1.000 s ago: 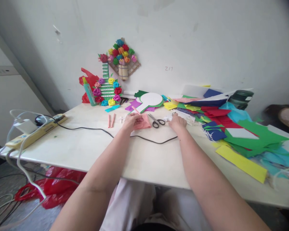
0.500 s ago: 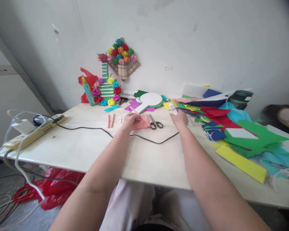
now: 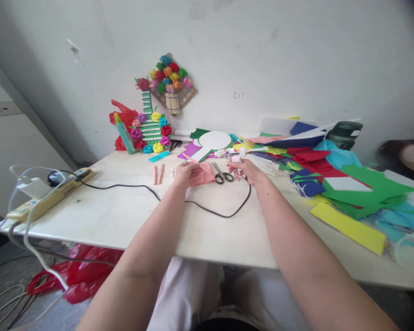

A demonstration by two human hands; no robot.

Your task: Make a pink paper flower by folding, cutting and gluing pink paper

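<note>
My left hand (image 3: 186, 174) is closed on a piece of salmon-pink paper (image 3: 206, 175) lying on the table. My right hand (image 3: 245, 171) grips a white glue gun (image 3: 240, 155), whose black cord (image 3: 216, 214) loops across the table toward the left. Scissors (image 3: 221, 174) with black handles lie between my hands. To the left of my left hand are two rolled pink paper sticks (image 3: 158, 174). Behind the hands lies a white round cutout with a handle (image 3: 215, 140) over green and purple paper.
A yellow power strip (image 3: 51, 194) with cables is on the left. At the back stand a glue bottle (image 3: 124, 134) and paper-flower crafts (image 3: 151, 130). Coloured paper (image 3: 372, 188) is heaped on the right, beside a dark green container (image 3: 343, 134).
My right hand has moved left and toward me, bringing the white glue gun and its cord along. My left hand stays at the pink paper. The view has shifted slightly.
</note>
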